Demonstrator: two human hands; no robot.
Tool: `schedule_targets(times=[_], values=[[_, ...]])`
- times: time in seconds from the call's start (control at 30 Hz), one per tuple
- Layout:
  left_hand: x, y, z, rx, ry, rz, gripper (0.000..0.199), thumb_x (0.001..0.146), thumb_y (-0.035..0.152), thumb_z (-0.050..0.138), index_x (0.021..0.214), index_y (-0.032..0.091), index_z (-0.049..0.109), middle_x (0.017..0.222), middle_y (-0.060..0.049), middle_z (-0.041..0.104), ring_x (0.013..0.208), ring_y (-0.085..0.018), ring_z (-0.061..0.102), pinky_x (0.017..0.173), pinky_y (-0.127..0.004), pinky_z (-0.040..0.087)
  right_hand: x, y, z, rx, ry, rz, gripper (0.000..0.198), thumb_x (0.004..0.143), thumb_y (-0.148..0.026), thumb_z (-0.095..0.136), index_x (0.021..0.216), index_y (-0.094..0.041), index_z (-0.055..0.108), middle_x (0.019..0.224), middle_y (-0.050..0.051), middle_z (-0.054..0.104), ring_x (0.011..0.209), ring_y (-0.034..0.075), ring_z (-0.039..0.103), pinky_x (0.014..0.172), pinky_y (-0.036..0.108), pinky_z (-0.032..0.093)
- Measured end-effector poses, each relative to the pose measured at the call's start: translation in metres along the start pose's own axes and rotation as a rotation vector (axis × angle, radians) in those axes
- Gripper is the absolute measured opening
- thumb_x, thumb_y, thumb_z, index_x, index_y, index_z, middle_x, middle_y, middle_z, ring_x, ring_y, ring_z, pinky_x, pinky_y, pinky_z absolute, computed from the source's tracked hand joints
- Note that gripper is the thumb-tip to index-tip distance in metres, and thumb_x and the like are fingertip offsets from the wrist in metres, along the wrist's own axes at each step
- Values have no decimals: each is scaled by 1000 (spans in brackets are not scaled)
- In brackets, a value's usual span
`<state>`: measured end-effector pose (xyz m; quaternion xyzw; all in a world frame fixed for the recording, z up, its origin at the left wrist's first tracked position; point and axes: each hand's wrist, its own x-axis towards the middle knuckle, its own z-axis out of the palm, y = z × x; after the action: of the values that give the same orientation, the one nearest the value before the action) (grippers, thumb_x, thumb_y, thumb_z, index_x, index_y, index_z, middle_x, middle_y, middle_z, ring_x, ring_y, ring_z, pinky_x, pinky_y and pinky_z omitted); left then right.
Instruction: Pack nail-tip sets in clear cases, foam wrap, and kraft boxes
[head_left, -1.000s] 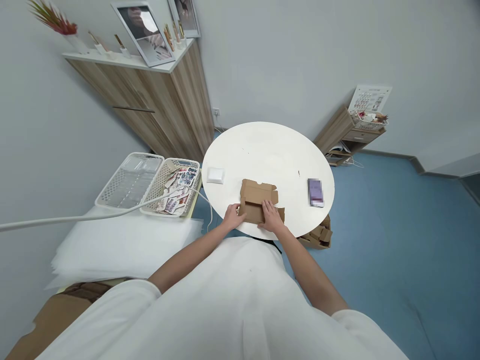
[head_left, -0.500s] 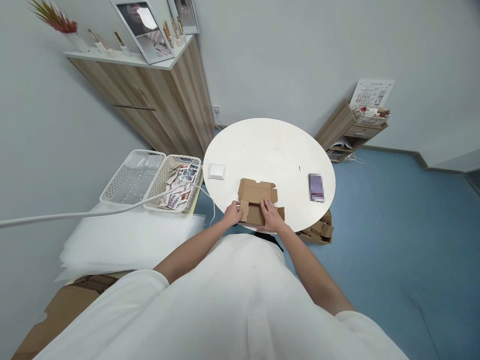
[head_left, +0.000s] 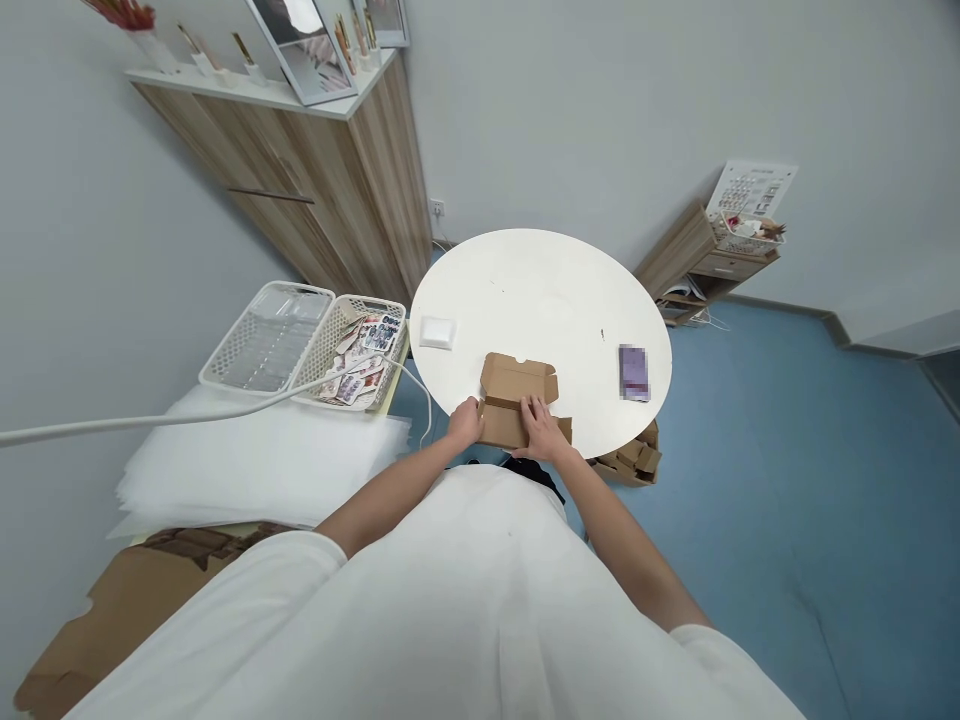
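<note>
A brown cardboard box (head_left: 517, 381) lies at the near edge of the round white table (head_left: 540, 280), its lid laid back and a flap sticking out on the right. Gripping the left side wall of the box is my left hand (head_left: 466, 422), its fingers closed on the cardboard. My right hand (head_left: 541, 430) rests over the right part of the box with its fingers stretched out and its palm near the front edge. The inside corner under this hand is hidden.
On the table sit a small white packet (head_left: 437, 332) and a purple, blurred-out pack (head_left: 634, 373). Left stand two white baskets (head_left: 300, 385), one holding printed cards, with a white cable (head_left: 225, 412) across them. A carton of cardboard (head_left: 636, 460) is below the table's right edge.
The left side flap of the box has folded inward or up, out of the opening, under my left hand. My right hand stays nearly in place. The view has shifted slightly.
</note>
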<state>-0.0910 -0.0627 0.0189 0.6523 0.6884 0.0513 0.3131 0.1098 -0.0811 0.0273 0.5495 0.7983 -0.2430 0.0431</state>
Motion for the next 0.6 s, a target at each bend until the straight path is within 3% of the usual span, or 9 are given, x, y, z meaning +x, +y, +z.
schedule_targets(times=[0.2, 0.33, 0.43, 0.6], values=[[-3, 1, -2, -1, 9, 73, 37, 77, 23, 50, 112, 16, 43, 106, -11, 59, 97, -23, 57, 76, -32, 42, 0, -5, 3, -17, 23, 26, 117, 55, -59, 67, 141, -13, 2, 147, 21, 1, 135, 33, -5, 107, 46, 13], [-7, -11, -11, -14, -58, 344, 90, 64, 45, 65, 136, 19, 18, 123, -13, 48, 110, -27, 49, 84, -36, 41, 1, -4, 6, -8, 62, 4, 116, 55, -53, 70, 141, -13, 4, 146, 21, 3, 135, 32, -5, 107, 47, 13], [-5, -14, -15, 115, -184, 416, 119, 47, 50, 74, 140, 22, 6, 120, -13, 48, 108, -32, 50, 83, -38, 41, 0, -3, 10, 14, 91, -11, 115, 56, -51, 71, 141, -13, 5, 146, 20, 5, 135, 32, -4, 107, 47, 13], [3, -12, -14, 239, -254, 420, 125, 47, 52, 74, 141, 21, -3, 118, -15, 49, 107, -33, 51, 79, -36, 41, -3, -3, 19, 46, 121, -11, 112, 57, -50, 71, 141, -14, 6, 147, 19, 2, 135, 34, -4, 107, 49, 14]])
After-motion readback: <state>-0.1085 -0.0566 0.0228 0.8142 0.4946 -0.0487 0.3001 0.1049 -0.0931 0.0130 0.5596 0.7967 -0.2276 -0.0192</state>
